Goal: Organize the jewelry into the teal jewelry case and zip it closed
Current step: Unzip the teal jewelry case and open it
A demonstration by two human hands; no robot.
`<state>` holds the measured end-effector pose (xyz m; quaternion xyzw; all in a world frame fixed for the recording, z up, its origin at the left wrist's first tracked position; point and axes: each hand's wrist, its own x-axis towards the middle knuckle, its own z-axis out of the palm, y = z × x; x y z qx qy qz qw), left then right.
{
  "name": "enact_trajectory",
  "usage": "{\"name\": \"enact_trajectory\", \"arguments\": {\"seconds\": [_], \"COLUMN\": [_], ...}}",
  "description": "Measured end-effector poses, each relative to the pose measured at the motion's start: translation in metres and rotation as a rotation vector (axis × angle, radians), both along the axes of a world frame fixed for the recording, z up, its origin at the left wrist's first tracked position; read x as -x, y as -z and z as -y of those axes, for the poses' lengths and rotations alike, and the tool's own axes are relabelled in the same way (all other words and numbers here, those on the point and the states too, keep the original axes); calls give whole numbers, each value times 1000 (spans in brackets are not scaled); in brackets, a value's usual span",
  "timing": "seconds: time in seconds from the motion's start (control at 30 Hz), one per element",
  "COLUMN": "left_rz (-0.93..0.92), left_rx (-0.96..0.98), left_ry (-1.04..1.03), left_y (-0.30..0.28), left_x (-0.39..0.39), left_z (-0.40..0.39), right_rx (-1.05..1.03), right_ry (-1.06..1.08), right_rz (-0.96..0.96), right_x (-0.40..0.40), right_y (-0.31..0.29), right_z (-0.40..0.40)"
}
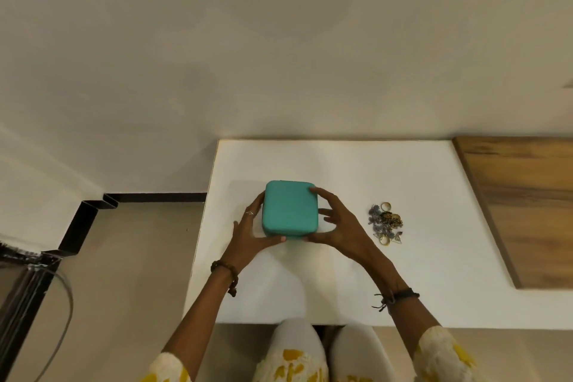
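**Both hands around the closed teal case, jewelry piled to its right**

Your square, rounded-corner teal jewelry case [290,209] sits closed on the white bench [341,273], in the left half of the top and closer to the far edge than to the near one. You have a hand on each side of it. Your left hand [249,234] lies along the case's left side, fingers reaching up that edge and the thumb curled in against the near edge. Your right hand [336,223] mirrors it: the index finger touches the far right corner of the lid, the thumb meets the near edge, and the middle fingers are spread just beside the right side. Together the two hands clasp the case between fingers and thumbs. There is a ring on one finger of your left hand, and dark cord bands on both wrists.

The small heap of jewelry [386,223], gold rings mixed with silver-blue and dark pieces, lies on the bench to the right of the case, near your right hand but not touching it. A brown wood-grain panel [521,205] covers the bench's right end, well apart from the heap.
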<state>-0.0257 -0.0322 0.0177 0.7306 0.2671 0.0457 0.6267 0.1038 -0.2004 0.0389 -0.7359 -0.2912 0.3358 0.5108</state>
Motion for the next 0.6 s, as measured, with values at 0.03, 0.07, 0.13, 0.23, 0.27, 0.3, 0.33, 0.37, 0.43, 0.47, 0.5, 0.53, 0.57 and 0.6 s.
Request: {"name": "enact_trajectory", "arguments": {"seconds": [0.03,0.07,0.13,0.23,0.27,0.3,0.33,0.37,0.43,0.47,0.5,0.53,0.57,0.6], "left_rz": [30,55,124,315,380,434,468,478,476,488,510,537,559,580], "left_rx": [67,135,275,549,663,780,895,1002,1168,1204,1212,1200,1174,1150], "left_ry": [-5,-4,-4,-151,-212,-252,-270,-261,-181,-128,-82,-32,24,77], "left_y": [-11,-22,-47,-80,-89,-98,-107,-116,-132,-138,-141,-144,-146,-147], "left_x": [7,14,26,39,41,44,45,46,46,46,46,47,49,50], "left_z": [7,13,26,55,65,75,85,94,108,114,118,121,122,122], "right_rx": [-47,-92,-174,-331,-388,-439,-483,-517,-569,-588,-607,-621,-632,-625], "right_ry": [-5,-4,17,60,66,69,70,60,18,5,5,13,25,48], "right_rz": [-42,-93,-190,-275,-307,-350,-400,-453,-560,-612,-664,-709,-729,-725], "right_x": [5,10,20,38,43,50,55,60,67,70,70,70,69,68], "right_y": [-11,-24,-51,-93,-103,-112,-119,-124,-131,-134,-136,-139,-142,-144], "right_z": [6,13,25,45,49,52,55,57,59,61,63,66,69,71]}}
